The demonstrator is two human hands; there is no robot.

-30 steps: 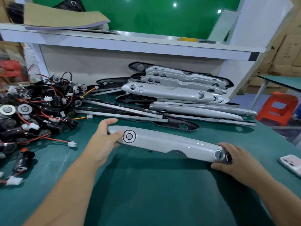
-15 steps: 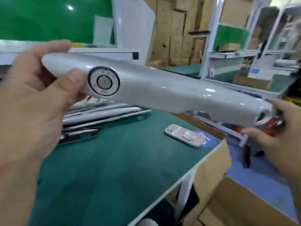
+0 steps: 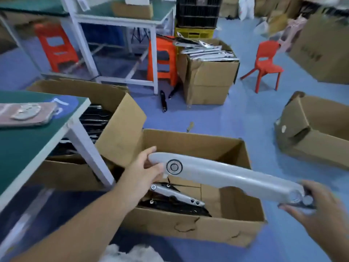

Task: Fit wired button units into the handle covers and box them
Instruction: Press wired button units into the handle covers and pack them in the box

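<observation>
The grey handle cover [image 3: 226, 176] hangs over the open cardboard box [image 3: 188, 141] on the floor, just right of the counter [image 3: 22, 148]. Its long axis runs from far left to near right, with the fitted button unit [image 3: 174, 166] toward the left end. The left hand [image 3: 145, 173] wraps that end, fingers curled behind. The right hand [image 3: 317, 208] pinches the other end, which juts past the box's right wall. Lowering it, I'd say, needs a leftward shift to lie along the covers [image 3: 177, 194] already inside.
</observation>
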